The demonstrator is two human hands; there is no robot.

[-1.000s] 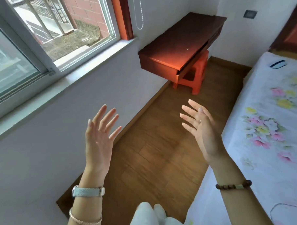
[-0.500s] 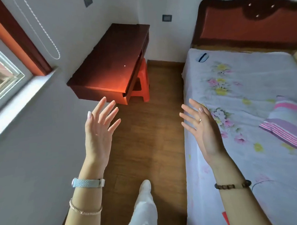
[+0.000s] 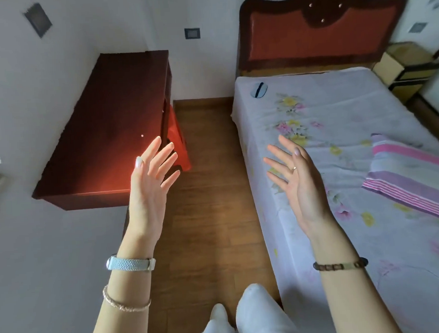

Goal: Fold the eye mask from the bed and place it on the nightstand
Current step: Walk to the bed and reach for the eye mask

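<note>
A small pale-blue eye mask (image 3: 259,90) with a dark strap lies on the floral bed sheet (image 3: 337,126), at the bed's far left corner below the headboard. A yellow nightstand (image 3: 407,65) stands at the far right of the headboard. My left hand (image 3: 151,184) is raised over the floor with its fingers spread and nothing in it. My right hand (image 3: 297,180) is raised over the bed's left edge, palm turned inward, fingers apart and empty. Both hands are far short of the mask.
A dark red desk (image 3: 111,130) juts from the left wall with a red plastic stool (image 3: 178,143) under it. A wooden floor strip (image 3: 210,204) runs between desk and bed. A striped folded blanket (image 3: 412,173) lies on the bed's right side. My white-clad legs (image 3: 245,318) show below.
The view has swung right, from the window and desk toward the bed, bringing the headboard, mask and nightstand into sight. Both hands keep the same raised, spread pose.
</note>
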